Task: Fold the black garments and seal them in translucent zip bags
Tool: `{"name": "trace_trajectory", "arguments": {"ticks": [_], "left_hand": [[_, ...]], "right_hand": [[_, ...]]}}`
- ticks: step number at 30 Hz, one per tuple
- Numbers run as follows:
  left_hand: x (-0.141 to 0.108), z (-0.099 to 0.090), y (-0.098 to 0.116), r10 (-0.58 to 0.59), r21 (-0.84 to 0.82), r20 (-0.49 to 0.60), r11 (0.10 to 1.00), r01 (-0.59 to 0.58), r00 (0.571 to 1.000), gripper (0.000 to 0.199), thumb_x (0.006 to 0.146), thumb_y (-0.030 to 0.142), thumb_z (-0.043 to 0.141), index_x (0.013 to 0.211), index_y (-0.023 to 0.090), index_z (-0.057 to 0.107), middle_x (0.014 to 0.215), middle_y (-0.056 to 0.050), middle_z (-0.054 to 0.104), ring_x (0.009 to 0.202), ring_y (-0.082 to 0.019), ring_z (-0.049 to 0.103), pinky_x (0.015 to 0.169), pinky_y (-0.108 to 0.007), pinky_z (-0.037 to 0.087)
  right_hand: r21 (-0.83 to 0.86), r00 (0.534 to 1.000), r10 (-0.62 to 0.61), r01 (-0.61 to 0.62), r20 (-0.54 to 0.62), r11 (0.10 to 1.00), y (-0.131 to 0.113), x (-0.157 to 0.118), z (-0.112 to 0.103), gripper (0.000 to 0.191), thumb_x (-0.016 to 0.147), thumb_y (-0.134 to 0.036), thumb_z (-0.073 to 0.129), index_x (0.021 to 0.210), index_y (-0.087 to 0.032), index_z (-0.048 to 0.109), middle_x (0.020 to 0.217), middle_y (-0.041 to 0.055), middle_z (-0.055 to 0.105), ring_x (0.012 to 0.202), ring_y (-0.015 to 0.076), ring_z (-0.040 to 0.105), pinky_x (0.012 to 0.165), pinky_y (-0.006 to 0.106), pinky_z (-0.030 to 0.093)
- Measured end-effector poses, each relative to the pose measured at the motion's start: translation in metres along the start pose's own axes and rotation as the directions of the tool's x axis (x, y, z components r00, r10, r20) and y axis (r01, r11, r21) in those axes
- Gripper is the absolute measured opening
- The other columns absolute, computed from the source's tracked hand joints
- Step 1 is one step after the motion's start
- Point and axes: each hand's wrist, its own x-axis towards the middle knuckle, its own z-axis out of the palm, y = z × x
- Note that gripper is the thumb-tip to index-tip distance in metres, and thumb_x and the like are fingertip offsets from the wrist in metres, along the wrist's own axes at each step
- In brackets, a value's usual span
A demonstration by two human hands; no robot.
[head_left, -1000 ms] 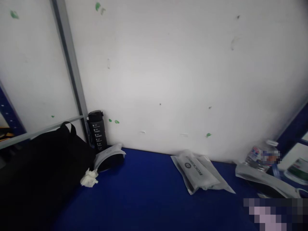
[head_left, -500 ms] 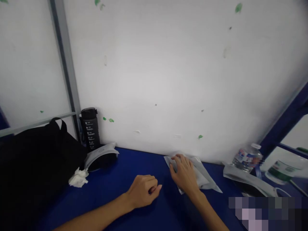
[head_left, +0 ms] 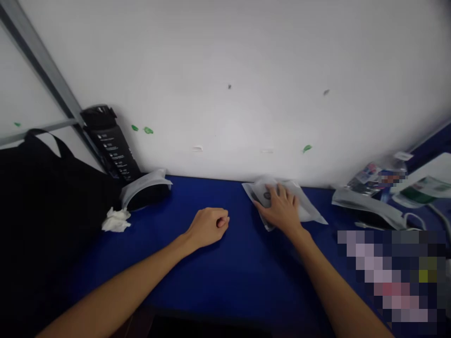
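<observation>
My right hand lies over a grey plastic packet, with its fingers spread on the printed black logo and the packet bunched under them. My left hand rests in a loose fist on the blue tabletop, a short way left of the packet. It holds nothing and touches only the table. Part of the packet is hidden beneath my right palm.
A black bottle leans by the white wall, beside a black bag. Nearby are a crumpled tissue and a plastic-wrapped black item. At right are a water bottle and another wrapped item.
Both my hands have come in from the bottom of the view, and my right hand has settled on the packet. The view has shifted, so the table edge sits higher in the picture.
</observation>
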Motion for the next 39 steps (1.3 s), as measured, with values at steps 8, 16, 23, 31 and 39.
{"name": "trace_trajectory", "arguments": {"ticks": [8, 16, 23, 31, 39], "left_hand": [[-0.003, 0.006, 0.008, -0.012, -0.018, -0.033, 1.0, 0.012, 0.999, 0.035, 0.091, 0.016, 0.059, 0.065, 0.02, 0.036, 0.064, 0.006, 0.051, 0.058, -0.01, 0.044, 0.06, -0.027, 0.031], [0.003, -0.009, 0.008, 0.025, 0.215, -0.278, 0.976, 0.037, 0.96, 0.039, 0.086, 0.009, 0.07, 0.122, 0.024, 0.064, 0.126, -0.008, 0.061, 0.111, -0.024, 0.061, 0.096, -0.039, 0.051], [0.008, -0.016, -0.013, -0.016, 0.239, -0.195, 0.969, 0.064, 0.981, 0.012, 0.093, 0.012, 0.071, 0.093, 0.023, 0.073, 0.102, -0.001, 0.073, 0.101, -0.023, 0.065, 0.095, -0.04, 0.046], [0.014, -0.027, -0.021, -0.108, 0.281, -0.286, 0.941, 0.191, 0.952, 0.011, 0.092, 0.015, 0.074, 0.087, 0.023, 0.068, 0.094, -0.002, 0.071, 0.097, -0.024, 0.062, 0.083, -0.038, 0.044], [0.013, -0.029, -0.025, -0.13, 0.311, -0.292, 0.924, 0.222, 0.948, 0.015, 0.094, 0.012, 0.071, 0.086, 0.023, 0.064, 0.094, -0.002, 0.068, 0.097, -0.025, 0.058, 0.082, -0.039, 0.04]], "right_hand": [[0.054, 0.997, -0.001, 0.005, -0.08, 0.999, -0.007, 0.003, -0.027, 0.06, 0.091, -0.05, 0.066, 0.144, -0.02, 0.061, 0.156, 0.0215, 0.05, 0.136, 0.0514, 0.049, 0.107, 0.073, 0.04], [0.371, 0.813, -0.536, 0.437, 0.227, 0.819, -0.044, -0.015, -0.031, 0.073, 0.101, -0.062, 0.055, 0.166, -0.033, 0.037, 0.17, 0.0098, 0.039, 0.157, 0.0369, 0.035, 0.126, 0.062, 0.03], [0.409, 0.75, -0.582, 0.447, 0.313, 0.796, -0.043, -0.018, -0.029, 0.101, 0.089, -0.067, 0.07, 0.171, -0.035, 0.02, 0.178, 0.008, 0.02, 0.163, 0.0371, 0.018, 0.131, 0.065, 0.013], [0.497, 0.824, -0.562, 0.519, -0.074, 0.696, -0.041, -0.012, -0.05, 0.018, 0.089, -0.031, 0.068, 0.106, -0.028, 0.073, 0.134, 0.0072, 0.069, 0.124, 0.0319, 0.063, 0.111, 0.055, 0.044], [0.428, 0.852, -0.522, 0.484, -0.032, 0.763, -0.036, -0.01, -0.037, 0.016, 0.093, -0.034, 0.066, 0.095, -0.025, 0.079, 0.099, 0.0058, 0.075, 0.085, 0.0237, 0.07, 0.085, 0.042, 0.054]]}}
